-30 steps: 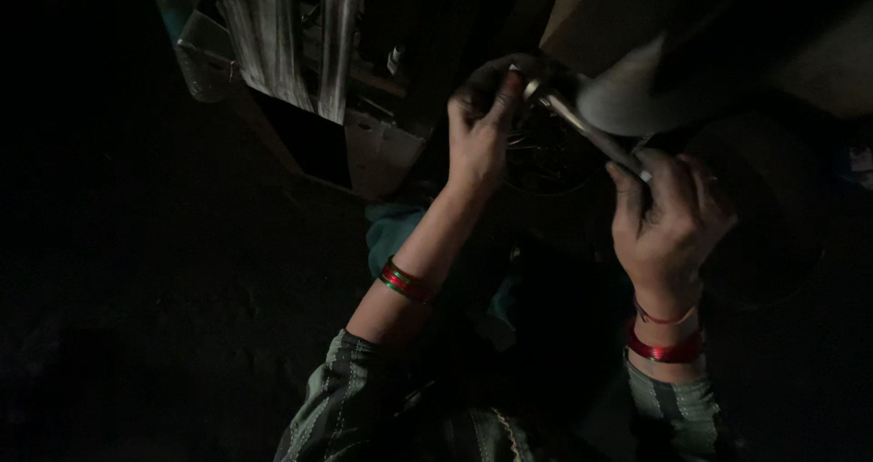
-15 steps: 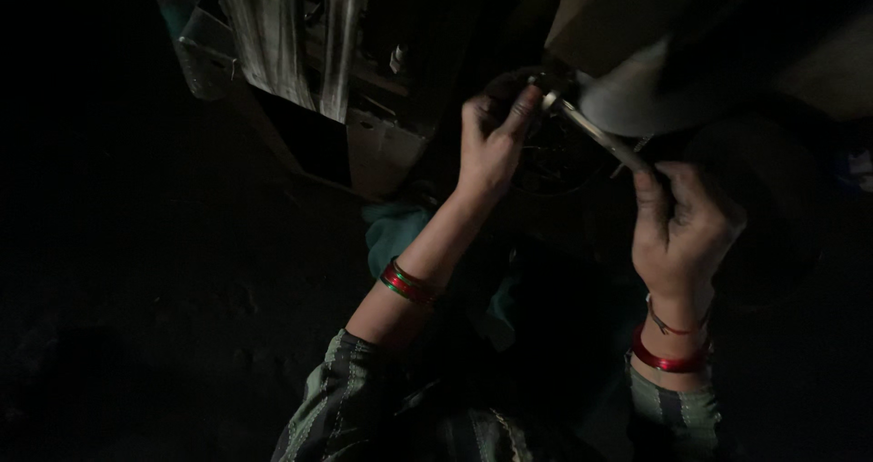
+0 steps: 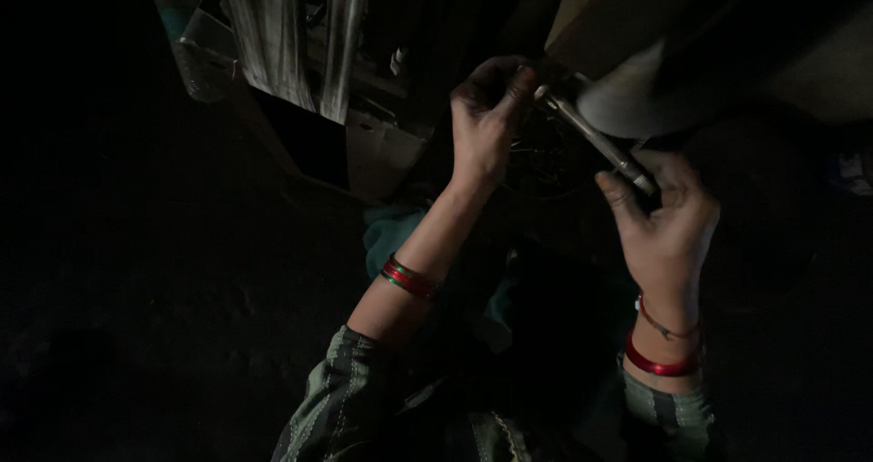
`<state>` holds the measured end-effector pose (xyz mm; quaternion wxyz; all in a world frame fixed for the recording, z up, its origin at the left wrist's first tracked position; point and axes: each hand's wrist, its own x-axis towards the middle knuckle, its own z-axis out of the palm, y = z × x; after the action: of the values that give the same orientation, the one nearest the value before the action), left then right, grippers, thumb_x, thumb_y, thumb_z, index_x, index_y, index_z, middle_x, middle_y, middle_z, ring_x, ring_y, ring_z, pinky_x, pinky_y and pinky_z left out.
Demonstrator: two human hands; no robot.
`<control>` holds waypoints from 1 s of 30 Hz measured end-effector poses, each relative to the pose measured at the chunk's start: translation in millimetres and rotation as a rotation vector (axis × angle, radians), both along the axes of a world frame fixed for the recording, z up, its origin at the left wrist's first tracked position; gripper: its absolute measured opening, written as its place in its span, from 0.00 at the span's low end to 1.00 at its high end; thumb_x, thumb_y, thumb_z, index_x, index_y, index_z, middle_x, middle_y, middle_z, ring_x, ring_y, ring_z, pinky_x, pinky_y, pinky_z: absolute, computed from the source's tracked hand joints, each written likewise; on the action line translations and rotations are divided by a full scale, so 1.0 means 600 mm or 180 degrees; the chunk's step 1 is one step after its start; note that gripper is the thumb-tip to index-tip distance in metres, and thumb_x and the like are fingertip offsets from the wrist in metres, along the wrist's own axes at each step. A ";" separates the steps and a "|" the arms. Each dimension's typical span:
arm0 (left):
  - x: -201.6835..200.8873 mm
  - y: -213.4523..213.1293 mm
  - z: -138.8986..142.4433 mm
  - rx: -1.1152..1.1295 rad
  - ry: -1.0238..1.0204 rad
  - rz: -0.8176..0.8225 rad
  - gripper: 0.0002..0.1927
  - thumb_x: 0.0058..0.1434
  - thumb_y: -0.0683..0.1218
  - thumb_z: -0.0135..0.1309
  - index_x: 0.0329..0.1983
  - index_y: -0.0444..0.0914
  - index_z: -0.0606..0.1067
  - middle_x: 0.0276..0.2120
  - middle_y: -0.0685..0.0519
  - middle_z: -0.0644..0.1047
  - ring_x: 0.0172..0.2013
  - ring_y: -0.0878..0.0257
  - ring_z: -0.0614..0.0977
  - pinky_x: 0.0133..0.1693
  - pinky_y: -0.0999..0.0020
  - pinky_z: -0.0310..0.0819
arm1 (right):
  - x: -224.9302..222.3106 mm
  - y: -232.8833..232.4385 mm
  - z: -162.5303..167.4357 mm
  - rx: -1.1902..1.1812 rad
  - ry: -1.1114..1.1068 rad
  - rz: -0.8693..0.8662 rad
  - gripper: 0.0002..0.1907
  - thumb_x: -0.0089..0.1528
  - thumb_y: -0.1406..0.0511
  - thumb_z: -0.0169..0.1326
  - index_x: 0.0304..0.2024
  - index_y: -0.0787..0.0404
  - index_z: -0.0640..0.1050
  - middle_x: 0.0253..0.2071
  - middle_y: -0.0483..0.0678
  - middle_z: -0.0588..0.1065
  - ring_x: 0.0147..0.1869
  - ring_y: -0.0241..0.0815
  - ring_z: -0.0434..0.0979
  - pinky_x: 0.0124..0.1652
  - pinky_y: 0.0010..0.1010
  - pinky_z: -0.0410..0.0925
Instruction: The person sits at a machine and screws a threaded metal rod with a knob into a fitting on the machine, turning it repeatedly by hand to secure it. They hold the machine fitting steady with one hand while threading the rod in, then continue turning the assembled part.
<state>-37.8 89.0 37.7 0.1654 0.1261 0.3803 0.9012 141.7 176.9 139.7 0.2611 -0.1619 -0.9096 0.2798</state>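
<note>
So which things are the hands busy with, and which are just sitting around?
In use:
left hand, at the rod's far end
right hand, gripping the near end
metal rod
dark round part under the rod, hard to make out

Lying about:
plastic bottle
striped cloth
box

Red bangles [image 3: 662, 366]; striped green sleeve [image 3: 332, 398]; silver tool [image 3: 596, 140].

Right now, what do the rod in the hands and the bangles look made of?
Rod: looks like bare metal, silvery with a dull shine along its length, held by the right hand, with the left hand at its far end. Bangles: glossy red and green bands; glass or plastic, too dim to tell which.
</note>
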 end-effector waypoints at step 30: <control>0.025 0.050 -0.039 0.0609 -0.0396 -0.0332 0.17 0.73 0.49 0.55 0.51 0.29 0.79 0.36 0.54 0.79 0.37 0.69 0.77 0.40 0.73 0.71 | 0.022 0.023 0.004 0.0497 -0.0003 -0.0307 0.23 0.77 0.51 0.51 0.38 0.62 0.77 0.17 0.38 0.65 0.18 0.26 0.65 0.22 0.15 0.56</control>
<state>-22.8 118.7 14.3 0.2225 0.1047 0.2745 0.9296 155.0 190.6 142.4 0.2857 -0.1847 -0.9199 0.1950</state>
